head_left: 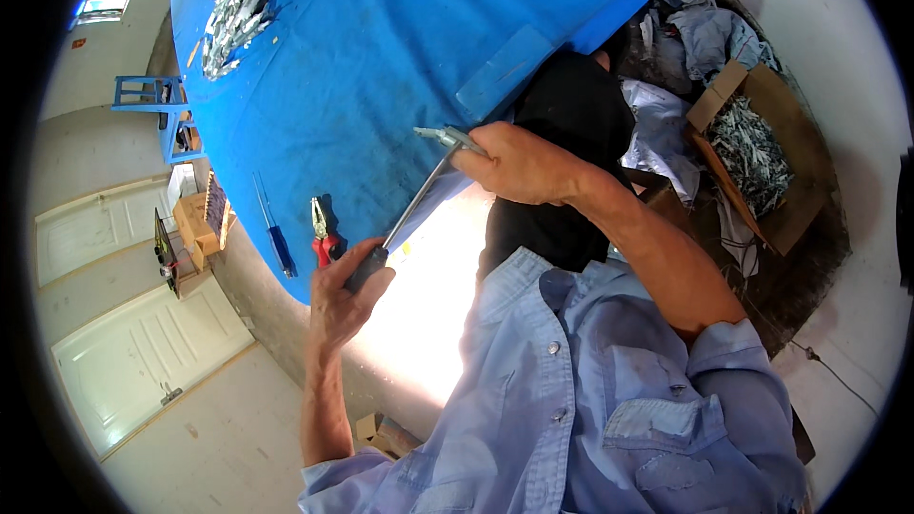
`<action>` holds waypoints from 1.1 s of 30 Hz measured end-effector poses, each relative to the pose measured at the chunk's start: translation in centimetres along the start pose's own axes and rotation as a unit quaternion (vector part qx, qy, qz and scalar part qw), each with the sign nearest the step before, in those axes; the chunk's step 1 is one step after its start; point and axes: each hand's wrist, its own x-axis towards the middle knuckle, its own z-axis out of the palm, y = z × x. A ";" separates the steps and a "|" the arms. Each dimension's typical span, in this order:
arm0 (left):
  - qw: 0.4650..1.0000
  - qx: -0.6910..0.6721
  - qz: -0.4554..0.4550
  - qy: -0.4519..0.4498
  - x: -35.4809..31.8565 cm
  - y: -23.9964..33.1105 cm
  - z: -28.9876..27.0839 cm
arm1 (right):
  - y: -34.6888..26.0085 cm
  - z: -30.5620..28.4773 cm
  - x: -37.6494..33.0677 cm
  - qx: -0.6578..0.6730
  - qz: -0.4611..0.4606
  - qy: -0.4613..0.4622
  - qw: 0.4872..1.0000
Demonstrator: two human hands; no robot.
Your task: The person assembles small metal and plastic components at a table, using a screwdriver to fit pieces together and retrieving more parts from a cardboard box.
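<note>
Left hand (pixel 350 287): fingers closed round screwdriver (pixel 416 198) handle | Right hand (pixel 519 164): fingers gripping grey metal fitting (pixel 440 135), above blue-covered surface (pixel 352 86) | Fitting: probably stiff, light, slick; best pinched away from screwdriver's tip

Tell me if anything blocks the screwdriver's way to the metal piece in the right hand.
Nothing visible does: the screwdriver in the left hand runs openly up to the metal piece held by the right hand. The pliers lie left of that line.
</note>
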 end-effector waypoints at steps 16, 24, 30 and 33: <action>0.995 -0.059 0.034 0.070 -0.7 -0.6 1.2 | -1.0 -0.8 -0.8 0.122 0.046 -0.075 0.989; 0.990 -0.087 0.014 0.114 -0.9 0.2 1.8 | -0.4 -1.4 -2.3 0.327 0.049 -0.099 0.939; 0.984 -0.128 -0.007 0.123 -0.4 1.2 3.0 | -0.2 -1.1 -3.6 0.352 0.000 -0.016 0.936; 0.984 -0.128 -0.006 0.127 -0.7 1.6 3.2 | 0.4 -1.1 -3.9 0.380 -0.027 0.027 0.924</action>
